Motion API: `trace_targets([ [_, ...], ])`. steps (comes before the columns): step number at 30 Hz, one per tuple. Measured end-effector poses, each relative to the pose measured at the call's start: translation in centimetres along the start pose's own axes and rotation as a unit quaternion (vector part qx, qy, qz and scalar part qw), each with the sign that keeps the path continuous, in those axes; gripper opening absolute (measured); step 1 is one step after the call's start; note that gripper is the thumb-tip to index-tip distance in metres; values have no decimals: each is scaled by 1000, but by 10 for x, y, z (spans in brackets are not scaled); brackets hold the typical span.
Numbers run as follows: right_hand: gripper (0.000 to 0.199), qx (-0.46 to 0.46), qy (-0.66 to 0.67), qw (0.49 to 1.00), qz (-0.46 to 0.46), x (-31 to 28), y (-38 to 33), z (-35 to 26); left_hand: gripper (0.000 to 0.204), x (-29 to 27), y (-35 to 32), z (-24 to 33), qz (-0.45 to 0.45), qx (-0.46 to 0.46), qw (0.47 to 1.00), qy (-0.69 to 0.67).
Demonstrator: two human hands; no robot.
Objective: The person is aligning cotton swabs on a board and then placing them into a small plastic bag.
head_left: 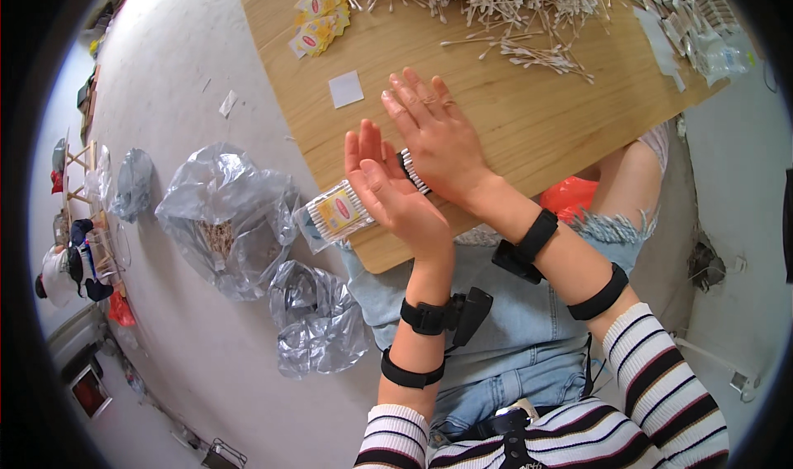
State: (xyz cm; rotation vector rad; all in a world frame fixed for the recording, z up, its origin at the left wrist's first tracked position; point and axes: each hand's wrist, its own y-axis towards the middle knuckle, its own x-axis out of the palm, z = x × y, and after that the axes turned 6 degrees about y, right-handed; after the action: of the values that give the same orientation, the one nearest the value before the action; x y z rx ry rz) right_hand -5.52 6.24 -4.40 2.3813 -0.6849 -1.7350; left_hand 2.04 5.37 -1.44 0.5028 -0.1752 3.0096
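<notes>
My left hand (395, 200) is open, palm turned up toward the right, fingers stretched and close together. It lies across the pack of cotton swabs (333, 214), which is clear with a yellow and red label and reaches over the table's near left corner. Beside it, my right hand (442, 142) is held flat, back up, with fingers extended. Between the two hands shows a row of white swabs (415, 174) with a dark strip; whether it belongs to the same pack is hidden. A white paper square (345, 89) lies just beyond my fingertips.
A large heap of loose cotton swabs (504, 2) covers the far side of the wooden table (529, 130). Yellow labels (320, 21) lie at far left, filled packs (681, 14) at far right. Clear plastic bags (227, 221) stand on the floor to the left.
</notes>
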Motion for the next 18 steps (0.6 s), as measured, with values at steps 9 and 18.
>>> trace_targets([
  [9,47,37,172,983,47,-1,3,6,56,2,4,-9,-59,-32,998,-10],
  [18,48,-6,17,1000,21,-4,2,7,48,-9,-4,0,-22,2,1000,-3],
])
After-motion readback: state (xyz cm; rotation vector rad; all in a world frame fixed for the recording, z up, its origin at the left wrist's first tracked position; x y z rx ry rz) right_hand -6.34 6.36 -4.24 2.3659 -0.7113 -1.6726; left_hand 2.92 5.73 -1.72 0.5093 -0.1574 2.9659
